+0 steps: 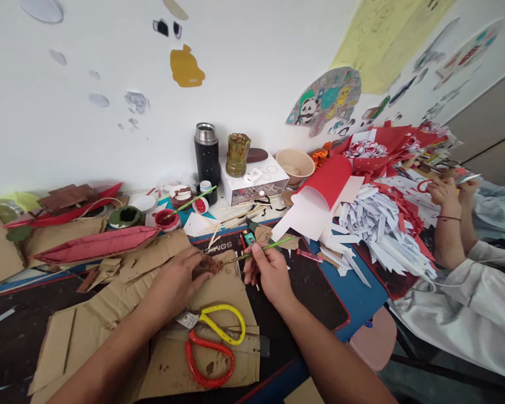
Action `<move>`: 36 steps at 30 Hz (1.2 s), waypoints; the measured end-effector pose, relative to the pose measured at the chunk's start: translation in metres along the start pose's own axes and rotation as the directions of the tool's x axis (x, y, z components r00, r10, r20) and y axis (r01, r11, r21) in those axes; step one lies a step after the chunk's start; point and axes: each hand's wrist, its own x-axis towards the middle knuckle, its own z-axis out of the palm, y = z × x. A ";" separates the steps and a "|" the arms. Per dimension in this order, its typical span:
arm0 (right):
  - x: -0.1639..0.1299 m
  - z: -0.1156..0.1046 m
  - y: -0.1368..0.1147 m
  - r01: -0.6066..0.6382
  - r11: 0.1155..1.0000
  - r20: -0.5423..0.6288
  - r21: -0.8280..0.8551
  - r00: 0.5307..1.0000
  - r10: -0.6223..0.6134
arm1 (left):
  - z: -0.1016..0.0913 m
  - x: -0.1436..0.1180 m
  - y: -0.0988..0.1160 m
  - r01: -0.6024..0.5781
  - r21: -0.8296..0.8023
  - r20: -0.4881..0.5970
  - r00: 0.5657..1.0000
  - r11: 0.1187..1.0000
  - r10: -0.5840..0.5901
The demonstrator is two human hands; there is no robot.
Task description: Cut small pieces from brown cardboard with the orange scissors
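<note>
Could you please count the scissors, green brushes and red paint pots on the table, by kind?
Scissors: 2, yellow scissors and red scissors
Green brushes: 2, brush in the right hand, second brush in the paint pot
Red paint pots: 2, with small pot
Total: 6

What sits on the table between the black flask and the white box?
In the head view, a mottled green-brown cup stands between the black flask and the white box, resting on the box's left end.
</note>
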 end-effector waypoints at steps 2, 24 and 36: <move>0.000 0.002 0.001 -0.011 1.000 0.015 0.000 1.000 0.011 | 0.000 0.000 0.000 -0.009 -0.002 0.000 1.000 1.000 0.009; -0.001 -0.005 -0.003 0.008 1.000 -0.023 -0.026 1.000 -0.009 | 0.001 0.000 -0.003 -0.013 0.016 -0.018 1.000 1.000 0.013; -0.001 -0.004 0.000 -0.004 0.999 0.023 -0.047 1.000 0.005 | 0.002 0.000 -0.006 -0.030 0.050 -0.022 0.999 0.998 0.031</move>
